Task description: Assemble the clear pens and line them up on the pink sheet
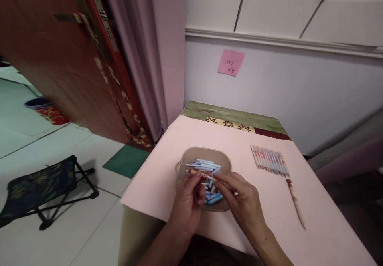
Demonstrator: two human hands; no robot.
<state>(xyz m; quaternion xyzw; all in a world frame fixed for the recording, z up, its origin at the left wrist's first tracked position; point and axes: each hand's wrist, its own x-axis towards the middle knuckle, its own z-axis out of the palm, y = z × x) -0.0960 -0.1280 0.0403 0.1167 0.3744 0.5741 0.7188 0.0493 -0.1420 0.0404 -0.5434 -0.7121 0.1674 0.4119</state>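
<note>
Above a grey-beige bin [225, 158], my left hand [189, 196] pinches a small orange-and-white pen part [203, 174]. The fingertips of my right hand [241, 192] close on its pale right end. Loose blue, white and dark pen parts [214, 198] lie in the bin below both hands. To the right, a row of slim pens [269, 161] lies side by side on the pink-covered table [248, 142]. One longer pen [296, 204] with a reddish-brown end rests apart, nearer the front right.
A patterned folding stool [44, 182] stands on the tiled floor at left, near a green mat [127, 161]. Behind are a reddish-brown door [66, 54] and a purple curtain [137, 50]. A pink note [231, 62] is stuck to the wall beyond the table.
</note>
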